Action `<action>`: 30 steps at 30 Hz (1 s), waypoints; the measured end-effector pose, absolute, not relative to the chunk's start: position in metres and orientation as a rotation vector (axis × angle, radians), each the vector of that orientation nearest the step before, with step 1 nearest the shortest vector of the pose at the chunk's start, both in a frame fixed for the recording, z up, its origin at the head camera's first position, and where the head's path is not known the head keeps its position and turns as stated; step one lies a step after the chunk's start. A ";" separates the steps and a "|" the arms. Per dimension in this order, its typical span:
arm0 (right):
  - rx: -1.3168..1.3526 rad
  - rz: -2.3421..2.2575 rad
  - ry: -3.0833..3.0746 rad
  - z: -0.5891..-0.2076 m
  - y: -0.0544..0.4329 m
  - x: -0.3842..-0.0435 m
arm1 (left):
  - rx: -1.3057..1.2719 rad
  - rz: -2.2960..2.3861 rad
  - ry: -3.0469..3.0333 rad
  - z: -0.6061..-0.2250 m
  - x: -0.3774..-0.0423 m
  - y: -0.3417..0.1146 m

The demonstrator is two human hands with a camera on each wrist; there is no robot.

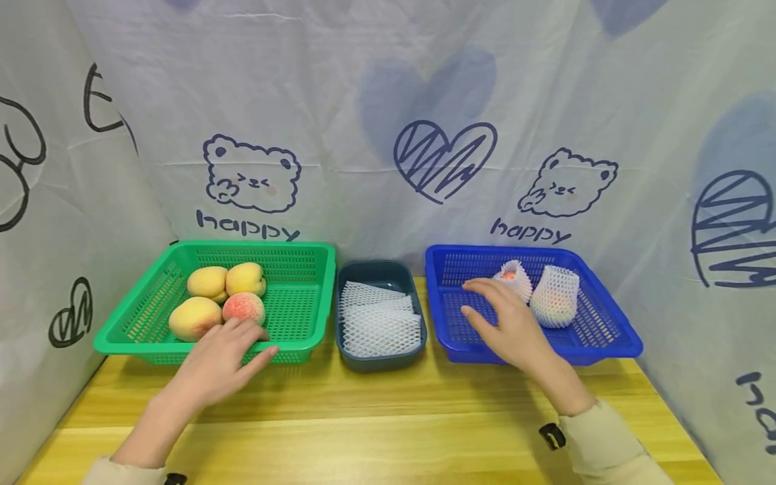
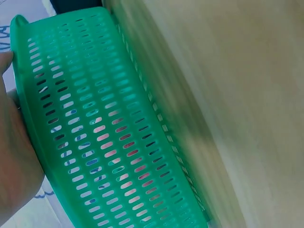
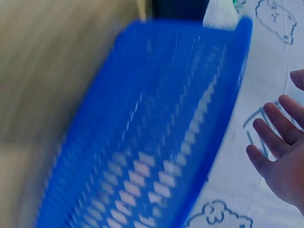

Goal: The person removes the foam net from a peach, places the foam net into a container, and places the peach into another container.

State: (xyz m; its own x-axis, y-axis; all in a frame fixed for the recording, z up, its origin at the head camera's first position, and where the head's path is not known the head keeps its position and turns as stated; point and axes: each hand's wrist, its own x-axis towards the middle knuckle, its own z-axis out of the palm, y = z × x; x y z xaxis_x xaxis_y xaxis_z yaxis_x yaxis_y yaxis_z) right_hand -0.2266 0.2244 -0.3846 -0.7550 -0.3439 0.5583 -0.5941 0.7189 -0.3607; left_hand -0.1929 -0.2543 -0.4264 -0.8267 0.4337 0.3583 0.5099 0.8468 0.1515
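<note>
Remotely, I observed the left hand (image 1: 221,360), thumb spread from the fingers, just beside the red peach (image 1: 244,306) in the green basket (image 1: 294,313); the right hand (image 1: 510,327) spanned wide over the blue basket (image 1: 450,306).

Peaches (image 1: 238,307) in left basket (image 1: 297,306)

wrist cams: blue bskt (image 3: 156,61) blurry, hands (image 3: 285,161) cropped

Head looks down, left wrist (nearer) sharing the green basket (image 1: 296,311).
</note>
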 end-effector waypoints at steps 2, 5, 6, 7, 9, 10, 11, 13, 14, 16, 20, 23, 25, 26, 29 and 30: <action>0.686 0.727 -2.511 -0.376 0.234 -0.233 | -0.705 -0.301 -2.719 -0.428 -0.192 -0.253; 0.617 0.733 -2.598 -0.363 0.247 -0.246 | -0.689 -0.258 -2.734 -0.430 -0.192 -0.252; 0.595 0.733 -2.624 -0.359 0.252 -0.251 | -0.685 -0.249 -2.736 -0.431 -0.191 -0.252; 0.573 0.734 -2.645 -0.355 0.256 -0.257 | -0.680 -0.240 -2.735 -0.431 -0.191 -0.251; 0.525 0.748 -2.696 -0.347 0.264 -0.269 | -0.674 -0.230 -2.731 -0.432 -0.191 -0.251; 0.497 0.756 -2.723 -0.344 0.269 -0.275 | -0.670 -0.228 -2.728 -0.432 -0.191 -0.251; 0.466 0.761 -2.751 -0.342 0.273 -0.281 | -0.668 -0.228 -2.723 -0.433 -0.190 -0.251; 0.395 0.794 -2.800 -0.339 0.281 -0.293 | -0.665 -0.227 -2.717 -0.433 -0.190 -0.251; 0.352 0.818 -2.833 -0.339 0.286 -0.299 | -0.663 -0.227 -2.715 -0.434 -0.190 -0.251; 0.273 0.864 -2.888 -0.341 0.294 -0.313 | -0.658 -0.223 -2.715 -0.434 -0.191 -0.251; 0.189 0.900 -2.998 -0.350 0.308 -0.338 | -0.651 -0.205 -2.724 -0.435 -0.191 -0.253; 0.186 0.867 -3.097 -0.357 0.317 -0.350 | -0.651 -0.197 -2.731 -0.434 -0.191 -0.253; 0.200 0.840 -3.167 -0.361 0.322 -0.355 | -0.654 -0.194 -2.733 -0.434 -0.191 -0.253; 0.207 0.827 -3.205 -0.363 0.324 -0.357 | -0.655 -0.194 -2.733 -0.434 -0.191 -0.253; 0.259 0.799 -3.302 -0.366 0.328 -0.363 | -0.654 -0.191 -2.731 -0.435 -0.191 -0.253; 0.286 0.792 -3.328 -0.368 0.328 -0.365 | -0.653 -0.191 -2.730 -0.435 -0.190 -0.253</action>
State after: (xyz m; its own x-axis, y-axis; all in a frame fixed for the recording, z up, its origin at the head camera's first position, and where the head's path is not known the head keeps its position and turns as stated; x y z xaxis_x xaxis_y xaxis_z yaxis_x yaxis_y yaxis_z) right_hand -0.3649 0.3284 -0.3675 -0.9444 -0.2243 -0.2405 -0.0918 0.8821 -0.4621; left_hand -0.1903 -0.2528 -0.4347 -0.8418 0.4165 0.3434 0.4602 0.8862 0.0531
